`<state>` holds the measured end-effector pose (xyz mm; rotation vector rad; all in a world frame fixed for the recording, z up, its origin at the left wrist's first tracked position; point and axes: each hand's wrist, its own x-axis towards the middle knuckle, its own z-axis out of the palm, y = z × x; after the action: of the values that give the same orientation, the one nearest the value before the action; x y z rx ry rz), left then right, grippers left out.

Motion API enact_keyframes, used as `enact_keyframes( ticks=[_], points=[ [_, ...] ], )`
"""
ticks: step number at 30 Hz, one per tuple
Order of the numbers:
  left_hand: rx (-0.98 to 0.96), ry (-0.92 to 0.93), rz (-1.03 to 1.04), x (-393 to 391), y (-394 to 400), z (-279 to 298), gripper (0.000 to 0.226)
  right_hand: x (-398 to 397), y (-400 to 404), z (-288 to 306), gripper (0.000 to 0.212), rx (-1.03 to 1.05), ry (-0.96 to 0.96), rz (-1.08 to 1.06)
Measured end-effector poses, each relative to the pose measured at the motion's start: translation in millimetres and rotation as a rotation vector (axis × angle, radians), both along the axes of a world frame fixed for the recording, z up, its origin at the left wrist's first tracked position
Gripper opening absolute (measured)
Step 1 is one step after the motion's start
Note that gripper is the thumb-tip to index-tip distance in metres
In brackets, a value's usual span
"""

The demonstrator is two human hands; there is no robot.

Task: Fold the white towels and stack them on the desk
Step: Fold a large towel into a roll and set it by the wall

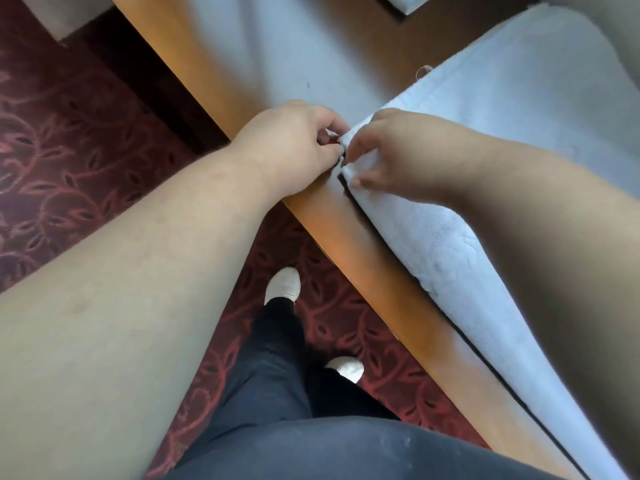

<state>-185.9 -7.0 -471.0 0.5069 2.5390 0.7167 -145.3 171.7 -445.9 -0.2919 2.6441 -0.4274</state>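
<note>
Closest to us are our own dark trousers (277, 427) and two white shoes (283, 284) standing on a red carpet (69, 140) with a leafy pattern.

Our two bare arms reach forward from there. They meet at the near edge of the wooden table (346, 244), which runs slantwise across the view.

Our left hand (294, 147) sits over that wooden edge. Its fingers are curled, and the grip is closed on a small bit of the white towel (485, 161), right at the towel's corner. Our right hand (391, 154) is just beside it, almost touching. Its fingers are bent too, and this grip is pinched on the same corner, with a fold of cloth bunched under the fingertips.

The white towel lies on the table. From the corner in our hands, one long edge runs back toward us along the table's rim, partly hidden under our right arm. The rest spreads away to the right and looks soft and a little rumpled. A loose thread (424, 70) sticks up from its far edge.

Farther off, the table top (263, 57) looks pale and shiny. At the very top, a small part of another white thing (403, 1) shows, too cut off to tell what it is.
</note>
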Motion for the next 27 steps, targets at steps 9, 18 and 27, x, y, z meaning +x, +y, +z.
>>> enact_keyframes(
  ticks=[9, 18, 27],
  points=[
    [-0.086, -0.057, -0.142, -12.8, 1.3, 14.2, 0.012, 3.0, -5.0, -8.9, 0.006, -0.212, 0.118, -0.064],
    [-0.296, -0.154, -0.321, -22.1, 14.2, 28.6, 0.023, 39.8, -13.1, -38.1, 0.014, -0.354, 0.554, -0.145],
    [-0.412, -0.195, -0.278, -14.2, 14.5, 32.2, 0.081, 34.8, -14.3, -31.3, 0.018, -0.513, 0.396, -0.407]
  ],
)
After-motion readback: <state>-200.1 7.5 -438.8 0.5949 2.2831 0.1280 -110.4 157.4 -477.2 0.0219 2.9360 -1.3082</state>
